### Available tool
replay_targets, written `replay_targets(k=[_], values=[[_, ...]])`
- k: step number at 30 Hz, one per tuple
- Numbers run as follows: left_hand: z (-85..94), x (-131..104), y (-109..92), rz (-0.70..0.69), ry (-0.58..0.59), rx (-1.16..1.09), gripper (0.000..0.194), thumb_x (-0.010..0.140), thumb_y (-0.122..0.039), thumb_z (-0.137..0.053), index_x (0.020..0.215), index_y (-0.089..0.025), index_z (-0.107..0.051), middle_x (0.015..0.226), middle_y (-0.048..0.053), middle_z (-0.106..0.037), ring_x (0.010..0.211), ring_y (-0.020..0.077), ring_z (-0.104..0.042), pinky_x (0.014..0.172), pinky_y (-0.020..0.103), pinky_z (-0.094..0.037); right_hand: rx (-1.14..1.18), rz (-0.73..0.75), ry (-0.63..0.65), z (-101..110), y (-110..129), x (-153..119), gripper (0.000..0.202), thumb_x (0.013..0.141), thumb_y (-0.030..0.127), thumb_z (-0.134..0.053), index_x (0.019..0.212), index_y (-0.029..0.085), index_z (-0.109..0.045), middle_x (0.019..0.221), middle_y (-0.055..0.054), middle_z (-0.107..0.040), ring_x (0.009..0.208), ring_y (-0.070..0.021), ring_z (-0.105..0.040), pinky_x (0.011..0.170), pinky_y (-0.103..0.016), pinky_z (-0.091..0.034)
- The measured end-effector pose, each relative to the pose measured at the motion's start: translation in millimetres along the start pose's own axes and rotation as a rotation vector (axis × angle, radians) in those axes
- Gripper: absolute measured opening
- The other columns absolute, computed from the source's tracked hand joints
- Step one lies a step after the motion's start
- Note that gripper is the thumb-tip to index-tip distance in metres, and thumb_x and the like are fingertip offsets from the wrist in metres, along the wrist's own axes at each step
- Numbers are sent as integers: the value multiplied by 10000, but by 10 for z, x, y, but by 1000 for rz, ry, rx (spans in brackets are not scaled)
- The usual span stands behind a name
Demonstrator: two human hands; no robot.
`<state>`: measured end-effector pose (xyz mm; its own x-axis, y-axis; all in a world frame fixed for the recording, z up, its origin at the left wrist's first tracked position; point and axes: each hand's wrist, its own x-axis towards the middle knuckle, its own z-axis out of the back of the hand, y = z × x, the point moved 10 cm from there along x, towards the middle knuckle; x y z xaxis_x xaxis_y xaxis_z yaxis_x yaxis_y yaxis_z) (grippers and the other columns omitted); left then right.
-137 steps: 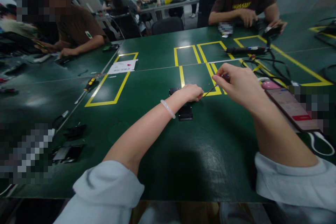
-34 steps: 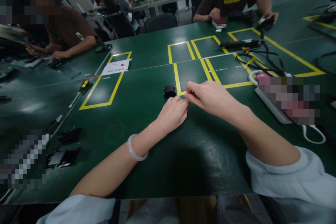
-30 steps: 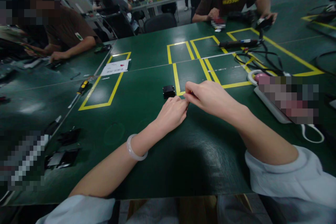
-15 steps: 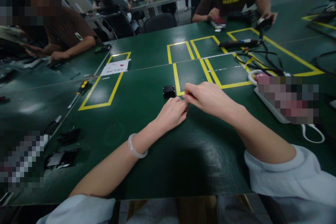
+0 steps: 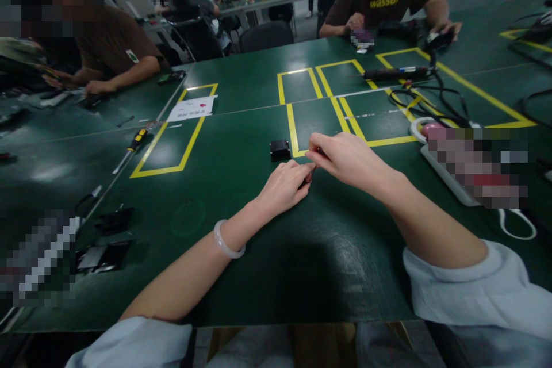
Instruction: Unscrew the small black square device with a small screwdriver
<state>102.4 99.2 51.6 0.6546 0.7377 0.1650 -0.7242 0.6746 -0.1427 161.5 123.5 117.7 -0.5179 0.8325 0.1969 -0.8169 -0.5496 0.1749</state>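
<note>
While the left hand curls closed and the right hand closes in a pinch at its fingertips, any gripped object hidden from me, a small black block lies on the green tabletop just beyond the left knuckles.

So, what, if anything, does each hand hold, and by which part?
Left hand: something dark, mostly hidden, so which part is unclear. Right hand: what it pinches, if anything, cannot be told.

Yellow outlines are marking the dark green tabletop, while the block and, seemingly, the half-hidden piece in the left hand are showing black.
</note>
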Motion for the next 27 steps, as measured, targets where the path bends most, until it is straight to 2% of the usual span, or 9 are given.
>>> replay_targets(k=[13,27], values=[[-11,-56,25,25,-71,-95,301,868,-141,-509,1167,-168,-514,971,40,-638,937,195,-537,835,323,-433,16,9,-24,-25,-2,14,229,939,361,-397,933,197,-556,723,-34,-627,652,-168,-552,592,-265,-279],[-8,-44,6,67,-92,-27,230,863,-161,-481,1088,-162,-532,938,48,-635,913,214,-530,788,335,-431,5,9,-21,6,31,-3,229,938,361,-404,957,199,-564,732,-37,-634,660,-169,-558,580,-262,-260]])
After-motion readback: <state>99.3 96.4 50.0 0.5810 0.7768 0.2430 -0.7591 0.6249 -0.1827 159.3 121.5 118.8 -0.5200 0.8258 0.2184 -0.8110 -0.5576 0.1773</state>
